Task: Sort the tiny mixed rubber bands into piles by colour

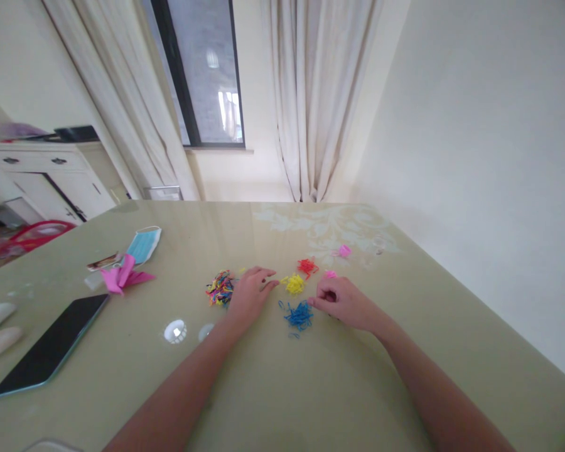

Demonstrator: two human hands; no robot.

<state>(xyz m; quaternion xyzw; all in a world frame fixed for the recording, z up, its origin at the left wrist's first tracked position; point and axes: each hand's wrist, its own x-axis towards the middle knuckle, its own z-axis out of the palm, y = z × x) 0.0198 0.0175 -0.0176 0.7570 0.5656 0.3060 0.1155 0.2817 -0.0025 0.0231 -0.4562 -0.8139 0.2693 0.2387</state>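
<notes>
My left hand [253, 293] rests just right of a mixed pile of small coloured rubber bands [220, 287], its fingers stretched out and apart with nothing visible between them. Fingertips point toward a small yellow pile of bands [294, 284]. Behind the yellow lies a red pile [307, 268], and nearer me a blue pile [299, 315]. Closed in a pinch, my right hand [341, 301] hovers at the right of the blue pile; anything in its fingers is too small or hidden to make out. Some pink bands [330, 274] show behind it, partly covered.
A small pink object [344, 251] stands farther back. On the left lie a dark tablet [51, 342], a folded pink paper [125, 275], a blue face mask [144, 245] and white objects at the edge. A wall [489, 188] borders the table's right side.
</notes>
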